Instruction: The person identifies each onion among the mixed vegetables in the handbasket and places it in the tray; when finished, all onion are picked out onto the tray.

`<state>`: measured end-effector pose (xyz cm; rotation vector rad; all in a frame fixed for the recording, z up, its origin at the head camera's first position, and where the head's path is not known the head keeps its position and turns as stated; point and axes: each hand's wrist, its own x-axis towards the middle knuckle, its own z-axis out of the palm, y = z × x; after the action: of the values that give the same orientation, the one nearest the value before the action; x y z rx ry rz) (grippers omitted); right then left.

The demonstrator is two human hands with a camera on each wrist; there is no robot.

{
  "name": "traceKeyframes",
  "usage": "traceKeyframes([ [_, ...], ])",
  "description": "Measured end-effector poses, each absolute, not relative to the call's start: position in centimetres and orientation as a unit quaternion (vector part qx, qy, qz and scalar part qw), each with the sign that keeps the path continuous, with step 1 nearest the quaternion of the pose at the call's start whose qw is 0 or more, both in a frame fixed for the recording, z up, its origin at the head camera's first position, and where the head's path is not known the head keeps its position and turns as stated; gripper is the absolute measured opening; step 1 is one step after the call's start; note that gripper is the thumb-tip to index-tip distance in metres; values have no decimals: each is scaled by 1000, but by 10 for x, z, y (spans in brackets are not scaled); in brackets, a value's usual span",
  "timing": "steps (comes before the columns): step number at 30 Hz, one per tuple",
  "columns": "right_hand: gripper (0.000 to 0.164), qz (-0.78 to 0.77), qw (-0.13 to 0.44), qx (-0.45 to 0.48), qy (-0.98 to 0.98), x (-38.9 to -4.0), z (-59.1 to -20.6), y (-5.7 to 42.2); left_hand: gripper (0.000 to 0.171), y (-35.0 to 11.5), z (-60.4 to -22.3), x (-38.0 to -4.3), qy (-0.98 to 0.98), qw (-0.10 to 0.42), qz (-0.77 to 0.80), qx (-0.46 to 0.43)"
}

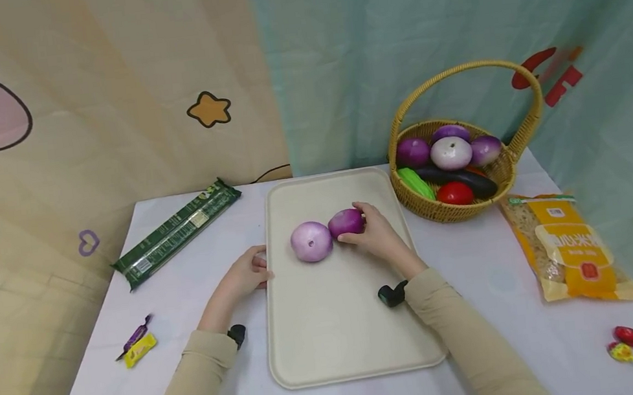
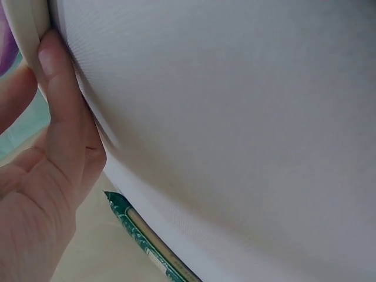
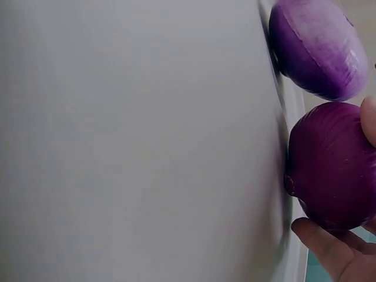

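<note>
A cream tray [image 1: 354,323] lies on the white table. My left hand [image 1: 245,272] holds its left rim; in the left wrist view the thumb and a finger [image 2: 61,88] pinch that edge. On the tray, my right hand [image 1: 379,233] grips a dark purple onion [image 1: 345,223], thumb on the near side and fingers round the right. The right wrist view shows this onion [image 3: 329,167] low against the tray surface. Just to its left sits a paler purple onion [image 1: 311,242], touching or almost touching it.
A wicker basket [image 1: 441,212] of onions, an eggplant, a tomato and a green vegetable stands at the back right. A yellow grain bag [image 1: 574,246] and lollipops [image 1: 627,348] lie right. At left are a long green packet [image 1: 176,233] and wrapped candies [image 1: 139,348].
</note>
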<state>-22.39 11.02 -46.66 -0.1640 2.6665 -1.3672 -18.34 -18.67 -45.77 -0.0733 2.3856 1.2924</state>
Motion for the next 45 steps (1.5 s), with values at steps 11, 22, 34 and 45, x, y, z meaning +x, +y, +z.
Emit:
traceKeyframes([
  [11,85,-449,79,-59,888,-224,-445,123,64,-187,-458,-184,861,211,461,-29],
  [22,68,-460,-147,32,875,-254,-389,221,63,-190,-456,-184,860,212,464,-20],
  [34,95,-387,-118,105,909,-277,-419,270,64,-190,-464,-182,852,210,479,-25],
  [45,86,-409,-159,164,884,-281,-427,267,64,-189,-462,-182,850,207,483,-31],
])
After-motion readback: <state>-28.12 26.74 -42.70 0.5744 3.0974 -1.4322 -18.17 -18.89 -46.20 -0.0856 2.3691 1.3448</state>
